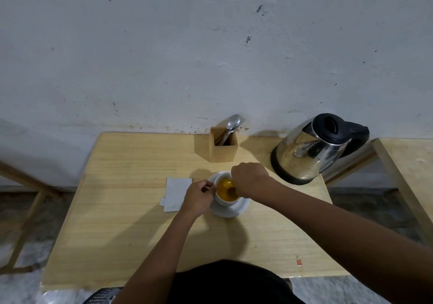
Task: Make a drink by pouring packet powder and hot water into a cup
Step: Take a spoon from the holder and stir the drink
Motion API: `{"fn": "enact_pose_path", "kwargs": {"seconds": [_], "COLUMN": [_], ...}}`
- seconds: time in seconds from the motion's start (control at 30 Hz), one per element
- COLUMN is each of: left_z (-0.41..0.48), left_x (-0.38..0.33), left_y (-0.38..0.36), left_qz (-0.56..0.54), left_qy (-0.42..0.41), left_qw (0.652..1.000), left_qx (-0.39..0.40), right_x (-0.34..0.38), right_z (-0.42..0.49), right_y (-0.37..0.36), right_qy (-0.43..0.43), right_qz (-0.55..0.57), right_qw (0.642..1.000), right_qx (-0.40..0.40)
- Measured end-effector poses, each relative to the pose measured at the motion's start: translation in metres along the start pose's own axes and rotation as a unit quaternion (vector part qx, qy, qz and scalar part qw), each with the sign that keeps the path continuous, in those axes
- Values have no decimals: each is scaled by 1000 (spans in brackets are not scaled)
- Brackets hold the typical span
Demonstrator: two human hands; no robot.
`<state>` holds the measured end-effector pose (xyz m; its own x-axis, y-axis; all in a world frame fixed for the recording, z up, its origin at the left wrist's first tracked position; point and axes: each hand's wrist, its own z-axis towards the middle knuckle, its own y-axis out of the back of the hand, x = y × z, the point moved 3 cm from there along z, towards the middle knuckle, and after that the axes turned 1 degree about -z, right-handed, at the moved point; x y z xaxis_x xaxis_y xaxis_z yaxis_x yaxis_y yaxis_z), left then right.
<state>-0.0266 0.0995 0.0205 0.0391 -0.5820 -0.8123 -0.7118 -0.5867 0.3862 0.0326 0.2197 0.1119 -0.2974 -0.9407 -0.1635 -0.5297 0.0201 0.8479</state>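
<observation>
White packet (175, 192) lies flat on the wooden counter (117, 210), just beside the left hand (198, 197), which pinches the cup (222, 201) of orange drink on its saucer (230, 211). The right hand (250, 179) is curled over the cup, gripping a half-hidden spoon (232, 190). Further right stands a steel kettle (311, 149).

The near left part of the desk (131, 233) is lying bare, so a hand is finding wide passage there, and also along the left side up to the wall (210, 57). The cup (222, 201) on its saucer (234, 211) is blocking the middle, and both hands are crowding it. The left hand (199, 197) is pinching its left side. The right hand (251, 179) is covering its mouth and gripping a stirring spoon (232, 190). The packet (177, 192) is lying flat just beside, at left. Behind, the wooden holder (222, 150) and the kettle (307, 149) are standing apart, leaving a gap between them. The right forearm is crossing before the kettle.
</observation>
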Motion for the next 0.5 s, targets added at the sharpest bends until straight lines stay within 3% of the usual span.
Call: {"fn": "enact_pose_path", "kwargs": {"seconds": [0.23, 0.5], "left_z": [2, 4], "left_x": [2, 5], "left_y": [-1, -1], "left_qz": [0, 3], "left_qy": [-6, -21], "left_qw": [1000, 1000], "left_qx": [1, 5], "right_x": [5, -20], "right_z": [-1, -17], "right_y": [-4, -17], "right_qy": [-23, -56], "right_qz": [29, 66], "right_qw": [998, 995], "right_qx": [-51, -52]}}
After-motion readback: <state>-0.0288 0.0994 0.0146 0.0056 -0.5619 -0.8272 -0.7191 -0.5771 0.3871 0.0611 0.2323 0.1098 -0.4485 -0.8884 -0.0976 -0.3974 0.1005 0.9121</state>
